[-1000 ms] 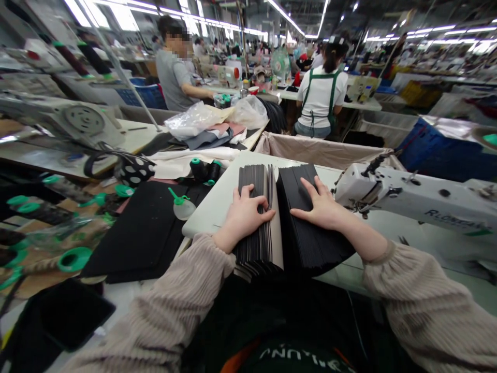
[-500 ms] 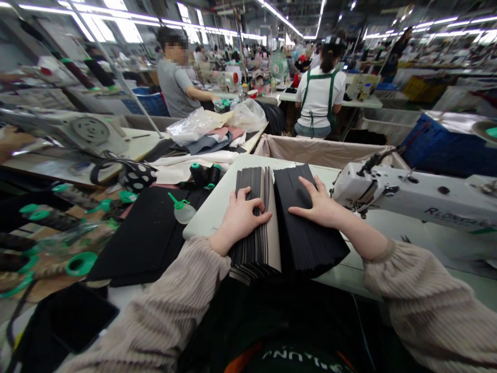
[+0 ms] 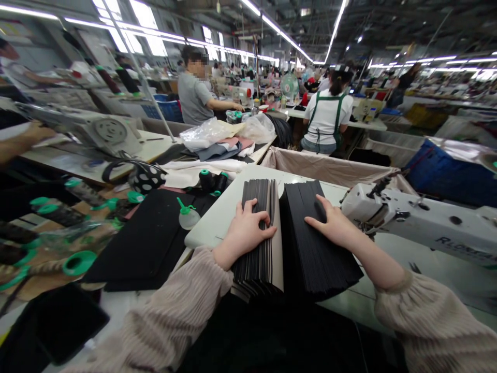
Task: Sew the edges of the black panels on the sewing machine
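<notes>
Two thick stacks of thin cut pieces stand side by side on the pale sewing table [image 3: 217,220], edges up. The left stack [image 3: 254,264] shows black and grey-brown edges and a beige face on its right. My left hand [image 3: 246,228] lies over it, fingers curled and thumb bent against the beige side. The right stack [image 3: 310,254] is all black, its near end fanned out. My right hand [image 3: 336,223] rests on its right side with thumb and fingers spread; some fingertips are hidden. A dark gap separates the stacks.
A white sewing machine [image 3: 419,215] stands close on the right. Left are a small oil bottle [image 3: 189,217], black panels [image 3: 135,238] and green-ended thread cones [image 3: 79,263]. A fabric-lined bin [image 3: 330,165] lies beyond the table. Co-workers sit farther off.
The view has shifted, so the scene sits lower and slightly right. My right hand has slid a little toward the right side of the black stack. My left hand keeps its place.
</notes>
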The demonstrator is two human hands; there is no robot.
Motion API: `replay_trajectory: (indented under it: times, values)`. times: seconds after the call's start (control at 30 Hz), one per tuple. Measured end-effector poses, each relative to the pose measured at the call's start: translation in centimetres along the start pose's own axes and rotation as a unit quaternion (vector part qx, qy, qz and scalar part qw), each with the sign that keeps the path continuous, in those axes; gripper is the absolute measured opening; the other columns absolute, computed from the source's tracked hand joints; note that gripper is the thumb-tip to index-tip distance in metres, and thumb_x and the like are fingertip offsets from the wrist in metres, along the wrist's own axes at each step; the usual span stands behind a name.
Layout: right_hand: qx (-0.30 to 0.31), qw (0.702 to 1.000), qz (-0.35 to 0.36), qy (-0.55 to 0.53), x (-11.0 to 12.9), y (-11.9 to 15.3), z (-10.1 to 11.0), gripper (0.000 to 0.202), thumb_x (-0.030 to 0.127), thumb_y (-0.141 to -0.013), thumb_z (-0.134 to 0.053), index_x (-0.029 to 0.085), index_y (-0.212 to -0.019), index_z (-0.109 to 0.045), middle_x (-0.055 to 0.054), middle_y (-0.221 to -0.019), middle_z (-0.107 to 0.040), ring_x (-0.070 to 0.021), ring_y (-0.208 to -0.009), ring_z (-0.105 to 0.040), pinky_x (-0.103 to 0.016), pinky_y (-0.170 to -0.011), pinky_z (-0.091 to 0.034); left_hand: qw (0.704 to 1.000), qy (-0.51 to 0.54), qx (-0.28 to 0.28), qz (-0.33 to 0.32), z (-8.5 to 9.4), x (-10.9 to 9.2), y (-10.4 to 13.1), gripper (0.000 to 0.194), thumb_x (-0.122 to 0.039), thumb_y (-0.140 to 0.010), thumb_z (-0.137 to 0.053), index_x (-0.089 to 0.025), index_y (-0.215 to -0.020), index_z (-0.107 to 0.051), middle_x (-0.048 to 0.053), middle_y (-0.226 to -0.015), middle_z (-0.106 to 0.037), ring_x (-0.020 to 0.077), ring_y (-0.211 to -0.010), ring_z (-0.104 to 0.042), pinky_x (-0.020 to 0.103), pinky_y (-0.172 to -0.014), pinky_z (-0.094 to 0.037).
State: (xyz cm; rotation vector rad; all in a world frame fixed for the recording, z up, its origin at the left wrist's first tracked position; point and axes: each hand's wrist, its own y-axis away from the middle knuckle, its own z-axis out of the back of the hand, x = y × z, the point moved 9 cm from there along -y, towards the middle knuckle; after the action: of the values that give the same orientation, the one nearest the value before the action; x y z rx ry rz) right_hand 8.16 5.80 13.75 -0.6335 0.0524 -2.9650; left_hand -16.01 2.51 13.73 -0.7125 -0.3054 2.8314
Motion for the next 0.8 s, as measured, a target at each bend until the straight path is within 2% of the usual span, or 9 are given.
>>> replay_trajectory:
  times: [0.17, 0.3, 0.4, 0.67, 0.8]
  values:
    - [0.012, 0.999, -0.023, 0.048, 0.5, 0.1, -0.1, 0.082, 0.061, -0.088, -0.05, 0.024, -0.155, -0.019, -0.019, -0.13, -0.052, -0.0319, -0.119, -0.057, -0.039, -0.099, -0.041, 1.0, 0.004, 0.008, 0.007, 0.0, 0.0, 0.0, 0.026, -0.051, -0.077, -0.07, -0.026, -0.084, -0.071, 0.009, -0.137, -0.041, 0.0374, -0.139, -0.024, 0.051, -0.111, -0.035]
    - [0.021, 0.989, -0.038, 0.144, 1.0, 0.2, 0.2, 0.079, 0.066, -0.089, -0.041, 0.029, -0.155, -0.02, -0.018, -0.121, -0.056, -0.0355, -0.11, -0.061, -0.044, -0.092, -0.044, 1.0, 0.002, 0.013, 0.016, 0.0, 0.0, 0.0, 0.025, -0.051, -0.076, -0.07, -0.026, -0.084, -0.071, 0.008, -0.136, -0.042, 0.0374, -0.14, -0.023, 0.052, -0.112, -0.034]
    - [0.025, 0.979, -0.034, 0.198, 1.3, 0.2, 0.4, 0.077, 0.069, -0.09, -0.036, 0.03, -0.154, -0.024, -0.018, -0.118, -0.059, -0.0361, -0.11, -0.061, -0.045, -0.092, -0.043, 1.0, 0.003, 0.013, 0.018, 0.1, 0.0, 0.0, 0.025, -0.05, -0.077, -0.07, -0.027, -0.084, -0.071, 0.008, -0.137, -0.041, 0.0371, -0.14, -0.023, 0.053, -0.111, -0.035]
    - [0.017, 0.984, -0.042, 0.173, 0.9, 0.2, 0.1, 0.075, 0.065, -0.091, -0.037, 0.03, -0.155, -0.021, -0.017, -0.12, -0.057, -0.0342, -0.111, -0.06, -0.042, -0.092, -0.043, 1.0, 0.002, 0.008, 0.011, 0.0, 0.0, 0.0, 0.024, -0.049, -0.078, -0.068, -0.027, -0.085, -0.071, 0.009, -0.135, -0.042, 0.0368, -0.139, -0.025, 0.053, -0.11, -0.036]
    - [-0.003, 0.988, -0.032, 0.153, 0.8, 0.6, 0.3, 0.077, 0.068, -0.09, -0.038, 0.029, -0.154, -0.022, -0.019, -0.131, -0.052, -0.036, -0.12, -0.056, -0.044, -0.098, -0.041, 1.0, 0.015, 0.014, 0.017, -0.3, 0.2, 0.0, 0.026, -0.051, -0.077, -0.068, -0.027, -0.085, -0.071, 0.008, -0.138, -0.039, 0.0381, -0.14, -0.024, 0.055, -0.109, -0.035]
